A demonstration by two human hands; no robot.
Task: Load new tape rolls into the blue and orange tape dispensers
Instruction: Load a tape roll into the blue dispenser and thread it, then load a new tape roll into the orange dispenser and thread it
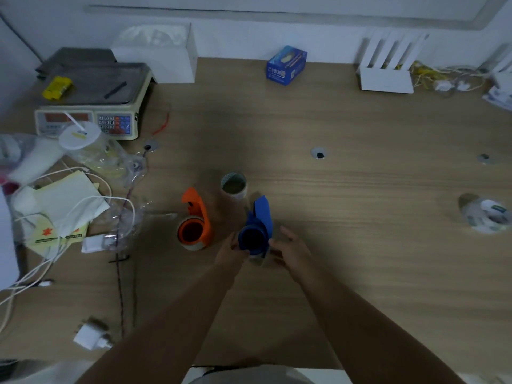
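The blue tape dispenser stands on the wooden table near the middle, and a clear tape roll shows around its hub at the bottom. My left hand grips its left side and my right hand holds its right side. The orange tape dispenser stands just to the left, untouched, with a clear tape roll around its hub. An empty cardboard core stands upright behind the two dispensers.
At the back left is a weighing scale; in front of it lie plastic bags, papers and white cables. A blue box and a white rack stand at the back. A tape roll lies far right, a white charger near left.
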